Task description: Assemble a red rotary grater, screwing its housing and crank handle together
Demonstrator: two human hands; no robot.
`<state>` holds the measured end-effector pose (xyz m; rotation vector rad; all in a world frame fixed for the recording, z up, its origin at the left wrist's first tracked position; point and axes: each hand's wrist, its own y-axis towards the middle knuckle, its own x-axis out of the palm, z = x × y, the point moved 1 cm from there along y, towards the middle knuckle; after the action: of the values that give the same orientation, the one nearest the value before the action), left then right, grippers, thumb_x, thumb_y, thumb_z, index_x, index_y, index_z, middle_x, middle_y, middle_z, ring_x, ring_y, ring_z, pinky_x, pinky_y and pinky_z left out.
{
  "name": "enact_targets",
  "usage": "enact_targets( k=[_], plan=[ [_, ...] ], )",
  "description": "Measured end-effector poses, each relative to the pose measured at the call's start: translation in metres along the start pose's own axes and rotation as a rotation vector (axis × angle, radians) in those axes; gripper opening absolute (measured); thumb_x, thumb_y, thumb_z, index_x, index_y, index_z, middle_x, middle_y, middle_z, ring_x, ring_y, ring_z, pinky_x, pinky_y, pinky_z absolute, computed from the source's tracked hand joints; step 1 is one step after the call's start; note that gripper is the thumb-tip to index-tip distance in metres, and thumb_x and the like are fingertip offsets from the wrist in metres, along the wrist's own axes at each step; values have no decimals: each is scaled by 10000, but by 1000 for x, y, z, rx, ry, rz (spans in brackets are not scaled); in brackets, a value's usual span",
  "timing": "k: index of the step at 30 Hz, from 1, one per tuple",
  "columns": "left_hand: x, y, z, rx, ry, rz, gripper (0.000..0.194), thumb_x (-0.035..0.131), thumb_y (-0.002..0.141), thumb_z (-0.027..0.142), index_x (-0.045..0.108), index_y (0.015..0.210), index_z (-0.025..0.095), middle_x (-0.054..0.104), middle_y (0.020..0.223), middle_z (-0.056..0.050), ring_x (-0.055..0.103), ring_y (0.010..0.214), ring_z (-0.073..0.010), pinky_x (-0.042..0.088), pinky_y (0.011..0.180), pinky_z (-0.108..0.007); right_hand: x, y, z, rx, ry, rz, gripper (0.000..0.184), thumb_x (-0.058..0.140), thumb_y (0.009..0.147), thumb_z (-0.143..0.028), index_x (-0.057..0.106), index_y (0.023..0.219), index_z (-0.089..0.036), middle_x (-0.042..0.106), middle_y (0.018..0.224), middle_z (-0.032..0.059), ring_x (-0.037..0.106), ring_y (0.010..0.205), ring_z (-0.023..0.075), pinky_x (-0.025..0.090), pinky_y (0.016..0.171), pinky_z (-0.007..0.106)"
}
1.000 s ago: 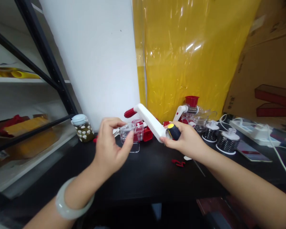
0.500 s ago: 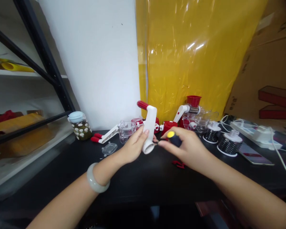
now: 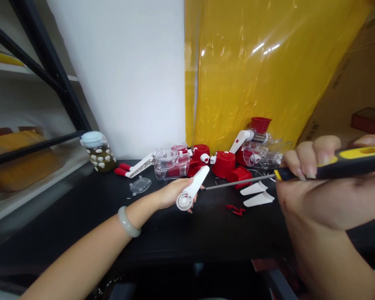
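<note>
Right in the middle of the frame, the left hand (image 3: 171, 193) has its fingers wrapped around a white crank arm (image 3: 197, 183), round end facing lower left, narrow end slanting toward the upper right. A pale bracelet (image 3: 128, 223) circles that wrist, lower left of centre. And over at the right edge, big and close, the right hand (image 3: 325, 202) is clamped firmly around a yellow-and-black screwdriver (image 3: 353, 161)! Its long shaft runs leftward, tip right beside the left hand's fingers; whether it touches the crank arm, I can't tell from where I'm standing.

Beneath the shaft, right of centre, two white tapered pieces (image 3: 258, 199) lie on the black table (image 3: 175, 239), with small red parts (image 3: 236, 210) just below them. Behind, a red housing (image 3: 224, 165) sits right of centre, and a clear cup (image 3: 166, 160) stands left of it. Further left come white handles with red grips (image 3: 140, 166), a clear disc (image 3: 140, 185) in front of them, and a blue-lidded jar (image 3: 100, 157) at mid-left.
</note>
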<state>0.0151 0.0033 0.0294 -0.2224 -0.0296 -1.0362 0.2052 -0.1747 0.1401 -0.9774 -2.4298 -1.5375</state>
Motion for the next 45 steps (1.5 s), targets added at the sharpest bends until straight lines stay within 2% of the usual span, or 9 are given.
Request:
enact_targets(
  k=[3, 6, 11, 19, 23, 29, 33, 42, 45],
  plan=[
    [2, 0, -3, -52, -33, 56, 462, 523, 912, 511, 614, 1072, 87, 643, 639, -55, 618, 521, -157, 565, 467, -294, 14, -14, 4, -80, 171, 26, 263, 426, 943, -469, 507, 786, -274, 442, 566, -55, 361, 389, 95, 294, 371, 224],
    [2, 1, -9, -77, -40, 75, 420, 508, 926, 479, 599, 1044, 86, 644, 631, -60, 618, 513, -162, 556, 447, -292, 26, -35, 4, -152, 174, 44, 349, 280, 1005, -371, 564, 823, -281, 477, 594, -37, 402, 382, 109, 326, 346, 231],
    [-1, 3, -16, -79, -23, 51, 426, 532, 912, 482, 600, 1051, 84, 639, 630, -56, 612, 489, -161, 530, 414, -269, 38, -55, -2, -113, 127, 73, 288, 365, 990, -396, 536, 784, -289, 468, 571, -42, 438, 375, 114, 385, 357, 247],
    [-2, 2, -15, -97, -2, 43, 370, 477, 945, 437, 595, 969, 88, 626, 607, -52, 590, 463, -150, 522, 405, -260, 49, -54, -2, -8, 165, 60, 407, 554, 881, -545, 356, 688, -246, 465, 494, -86, 417, 322, 109, 359, 285, 243],
    [-1, 2, -15, -103, 8, 50, 334, 418, 972, 385, 577, 947, 92, 625, 605, -54, 589, 464, -152, 535, 412, -273, 49, -55, -2, -26, 173, 61, 399, 555, 871, -581, 391, 710, -255, 469, 498, -94, 408, 318, 111, 355, 279, 253],
    [-2, 3, -15, -127, -1, 45, 321, 408, 976, 360, 578, 921, 93, 624, 601, -57, 598, 464, -162, 536, 413, -282, 48, -55, 0, -65, 178, -20, 352, 541, 886, -578, 469, 755, -259, 487, 531, -90, 427, 340, 110, 371, 288, 264],
    [-2, 3, -14, -124, 10, 46, 330, 394, 983, 352, 579, 889, 96, 622, 594, -59, 596, 458, -159, 533, 414, -277, 45, -55, -1, -67, 168, -21, 365, 510, 899, -591, 469, 749, -260, 476, 533, -87, 427, 351, 105, 371, 286, 256],
    [-1, 2, -15, -107, 7, 38, 333, 431, 969, 390, 579, 894, 100, 626, 602, -55, 601, 468, -164, 534, 432, -291, 46, -54, 0, -48, 148, -132, 353, 551, 884, -574, 474, 735, -263, 500, 552, -79, 460, 348, 112, 410, 302, 285],
    [-1, 2, -15, -95, 12, 52, 347, 480, 946, 423, 584, 884, 97, 629, 610, -58, 605, 482, -165, 538, 445, -296, 46, -51, -1, -151, 112, -125, 363, 479, 925, -563, 531, 733, -260, 514, 591, -42, 524, 413, 136, 454, 334, 317]
  ],
)
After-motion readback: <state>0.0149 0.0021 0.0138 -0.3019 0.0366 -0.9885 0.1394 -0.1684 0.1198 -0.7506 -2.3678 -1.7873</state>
